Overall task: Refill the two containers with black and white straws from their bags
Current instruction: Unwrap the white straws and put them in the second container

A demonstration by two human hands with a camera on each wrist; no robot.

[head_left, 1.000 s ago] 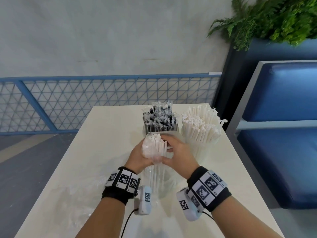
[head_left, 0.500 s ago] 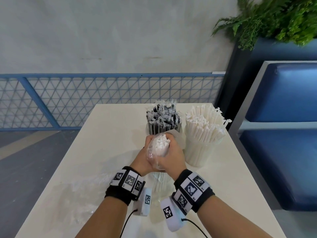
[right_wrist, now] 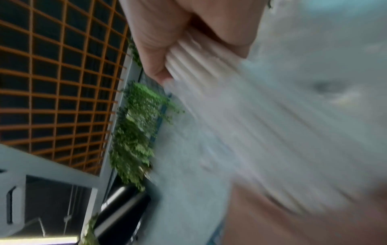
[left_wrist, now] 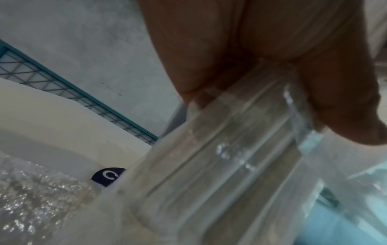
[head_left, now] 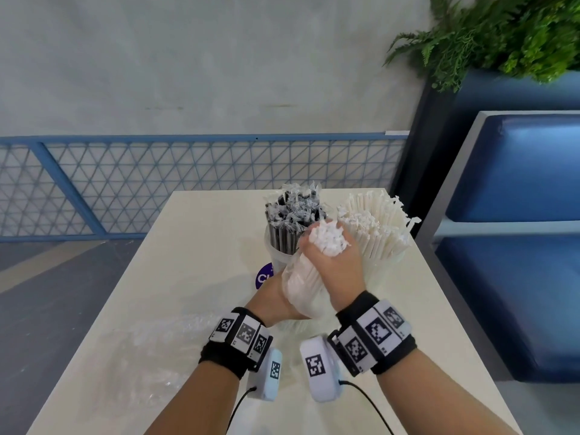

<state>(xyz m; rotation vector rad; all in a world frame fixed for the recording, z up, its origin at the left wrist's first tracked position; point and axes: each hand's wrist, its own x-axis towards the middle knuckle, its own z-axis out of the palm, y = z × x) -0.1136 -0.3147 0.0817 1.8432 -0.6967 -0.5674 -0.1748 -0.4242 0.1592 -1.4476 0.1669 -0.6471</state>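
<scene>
Raised higher now, white straws (head_left: 328,241) sit gripped in right hand (head_left: 337,271); left hand (head_left: 273,301) grips bag (head_left: 303,288).

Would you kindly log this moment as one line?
right hand: grips white straws | left hand: holds bag | stage: drawing bundle out

**Three views, one shared bundle**

Head camera is looking forward and down over the cream rectangular table (head_left: 194,277); both wrist cameras are peering upward, very close, sharing the clear plastic bag of white paper-wrapped straws (left_wrist: 220,165).
</scene>
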